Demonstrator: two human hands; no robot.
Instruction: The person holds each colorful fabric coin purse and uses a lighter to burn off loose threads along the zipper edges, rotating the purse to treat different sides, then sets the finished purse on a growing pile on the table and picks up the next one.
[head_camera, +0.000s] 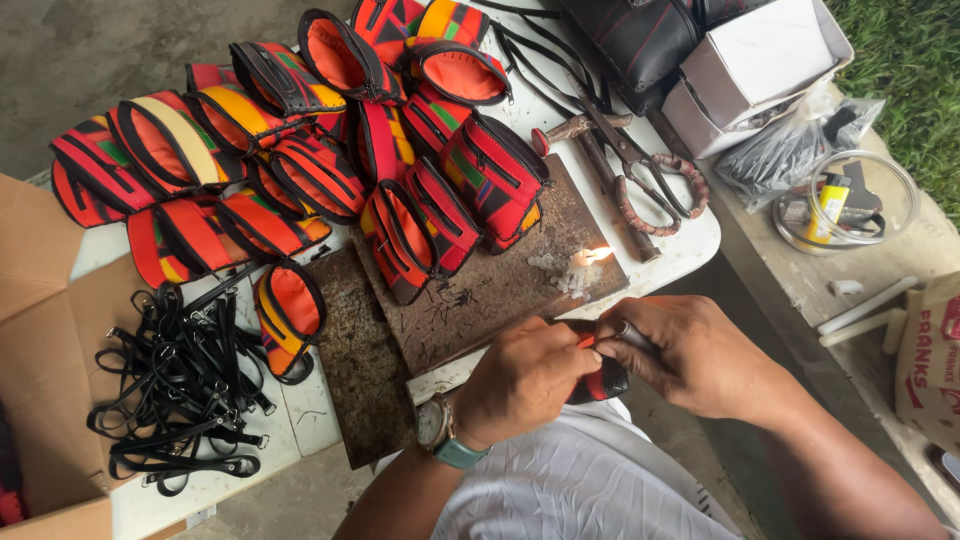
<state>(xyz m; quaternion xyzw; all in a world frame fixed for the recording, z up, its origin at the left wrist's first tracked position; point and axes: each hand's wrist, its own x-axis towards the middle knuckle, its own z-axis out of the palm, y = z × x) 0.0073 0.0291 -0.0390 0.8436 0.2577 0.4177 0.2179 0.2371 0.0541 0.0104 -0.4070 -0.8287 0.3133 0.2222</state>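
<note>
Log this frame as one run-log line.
left hand: grips small red-and-black fabric pouch | right hand: pinches thin metal tool at pouch | lit candle stub: burning on rusty metal plate

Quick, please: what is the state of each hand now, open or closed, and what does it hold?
Left hand: closed around a small red and black pouch.
Right hand: closed, fingers pinching a thin metal tool at the pouch.

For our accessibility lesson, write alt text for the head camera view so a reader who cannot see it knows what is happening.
Two bare hands, the left hand wearing a wristwatch and the right hand, hold a small red and black pouch at a table's edge. A lit candle stub burns on a rusty metal plate beside piled colourful pouches, black straps and scissors.
</note>
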